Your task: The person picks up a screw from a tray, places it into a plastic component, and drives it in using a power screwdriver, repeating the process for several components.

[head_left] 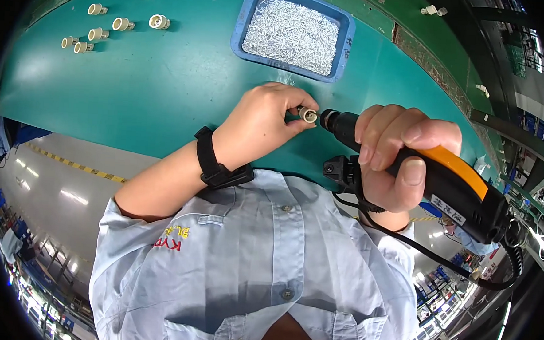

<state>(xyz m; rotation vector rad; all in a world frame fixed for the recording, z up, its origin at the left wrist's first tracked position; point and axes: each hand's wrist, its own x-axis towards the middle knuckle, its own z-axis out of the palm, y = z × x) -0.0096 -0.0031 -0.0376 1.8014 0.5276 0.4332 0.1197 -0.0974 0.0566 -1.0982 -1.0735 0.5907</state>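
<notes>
Between thumb and fingers of my left hand (pixel 269 112) is a small cream cylindrical socket (pixel 308 115), its open end turned to the right. My right hand (pixel 402 155) is wrapped round a black and orange electric screwdriver (pixel 453 179) with a cable at its rear. The screwdriver's tip points left and sits just beside the socket, with a narrow gap showing. Whether a screw is on the tip is too small to tell. A black strap (pixel 208 160) circles my left wrist, and a black device (pixel 342 172) is at my right wrist.
Beyond my hands, a blue tray (pixel 238 30) of small silvery screws (pixel 291 35) stands on the green table (pixel 184 85). Several cream sockets (pixel 123 24) lie at the far left. Two small parts (pixel 483 90) rest past the table's raised right edge. The screwdriver's cable (pixel 439 259) loops at the right.
</notes>
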